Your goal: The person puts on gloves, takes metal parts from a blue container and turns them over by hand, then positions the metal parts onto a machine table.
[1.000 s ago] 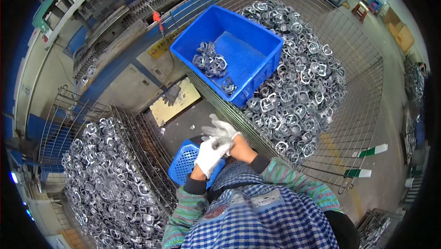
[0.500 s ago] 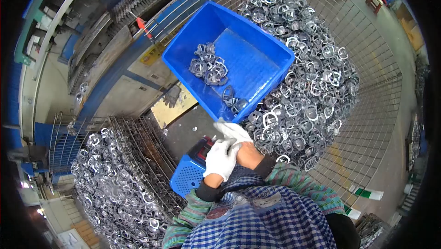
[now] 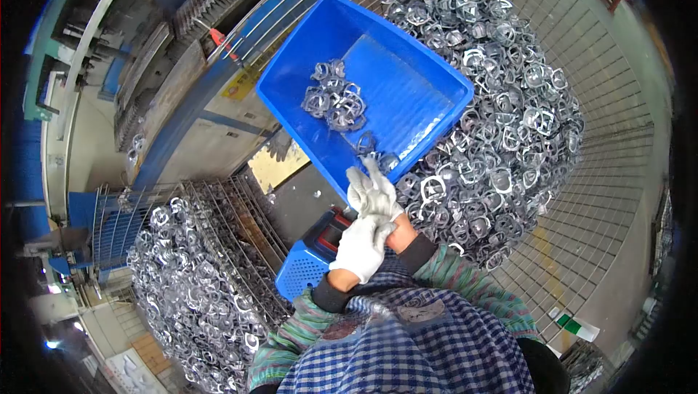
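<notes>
My left hand (image 3: 360, 247), in a white work glove, is closed at my right wrist, its fingers gripping the cuff of the right glove. My right hand (image 3: 374, 194), gloved too, holds nothing; its fingers are stretched out and apart, pointing at the near corner of a blue plastic bin (image 3: 291, 129). Inside that bin lies a small heap of grey metal ring-shaped parts (image 3: 336, 99), with a few more in the near corner, partly hidden by my fingers. Below my left hand stands a smaller blue perforated plastic container (image 3: 299, 272).
A large wire cage (image 3: 618, 132) on the right is piled with similar metal parts (image 3: 502, 139), and the bin rests against this pile. Another wire basket of parts (image 3: 189, 288) stands at the left. Behind are a machine bench (image 3: 196, 150) and a dark glove (image 3: 279, 145) on a yellowish board.
My right hand's fingers have spread and lifted over the bin's near corner. My left hand has shifted slightly right and stays at the right cuff. The view has moved a little.
</notes>
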Tool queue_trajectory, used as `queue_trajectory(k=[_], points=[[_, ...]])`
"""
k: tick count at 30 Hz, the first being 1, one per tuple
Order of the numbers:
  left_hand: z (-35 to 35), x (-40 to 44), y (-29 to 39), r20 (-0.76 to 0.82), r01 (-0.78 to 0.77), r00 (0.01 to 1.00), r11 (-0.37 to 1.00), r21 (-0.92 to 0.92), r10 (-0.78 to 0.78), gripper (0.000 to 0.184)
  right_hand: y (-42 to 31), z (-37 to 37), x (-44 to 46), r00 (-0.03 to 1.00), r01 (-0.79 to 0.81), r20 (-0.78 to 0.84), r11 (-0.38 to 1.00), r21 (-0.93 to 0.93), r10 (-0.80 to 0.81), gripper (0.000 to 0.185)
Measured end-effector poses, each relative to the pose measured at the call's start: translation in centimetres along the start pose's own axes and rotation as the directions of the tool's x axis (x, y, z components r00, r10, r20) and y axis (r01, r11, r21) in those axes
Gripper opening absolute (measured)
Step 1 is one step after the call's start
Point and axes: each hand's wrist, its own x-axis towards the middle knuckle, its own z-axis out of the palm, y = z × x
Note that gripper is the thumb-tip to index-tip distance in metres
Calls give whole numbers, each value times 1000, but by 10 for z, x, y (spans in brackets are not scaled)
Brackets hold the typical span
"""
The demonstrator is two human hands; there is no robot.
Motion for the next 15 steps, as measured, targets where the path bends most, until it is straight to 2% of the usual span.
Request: queue_trajectory(k=[1,2,3,4,5,6,7,8,9,10,11,13,14,15], points=[[0,0,1,25,-7,1000,999,40,6,12,1,-4,1,995,78,-24,880,-469,-101,42],[0,2,2,52,-19,999,997,81,15,9,-6,-10,9,986,163,168,165,-973,15,42],[-1,4,4,53,-18,999,996,88,13,9,-6,-20,15,952,304,189,-655,-692,242,42],[-2,5,8,52,-27,998,991,129,21,10,3,-24,14,977,209,210,-302,-930,29,44],[-2,6,10,51,-39,998,985,169,31,10,13,-29,13,958,247,221,132,-960,-184,46],[-1,7,10,39,-43,999,985,167,37,11,10,-23,17,939,226,319,-475,-851,-124,47],[-3,9,11,44,-52,998,984,170,45,11,9,-19,19,930,150,368,-900,-409,-12,49],[-5,11,12,34,-74,997,984,159,70,11,18,-11,15,983,23,180,-939,-343,-42,50],[-7,14,12,26,-100,995,984,149,97,11,20,-6,13,983,36,181,-940,-340,-28,50],[-8,17,11,37,-113,993,982,150,108,11,20,0,12,964,-82,246,-993,-87,-101,48],[-9,20,10,37,-121,992,983,138,117,11,20,5,11,931,-216,331,-963,162,-154,47],[-11,28,6,40,-138,990,983,122,134,11,15,3,7,942,-136,327,-975,177,-72,45],[-12,33,4,20,-154,988,983,103,153,12,6,11,11,940,10,339,-993,-116,-30,45],[-15,38,0,-1,-170,985,982,85,171,12,4,8,21,933,160,359,-904,-396,8,45]])
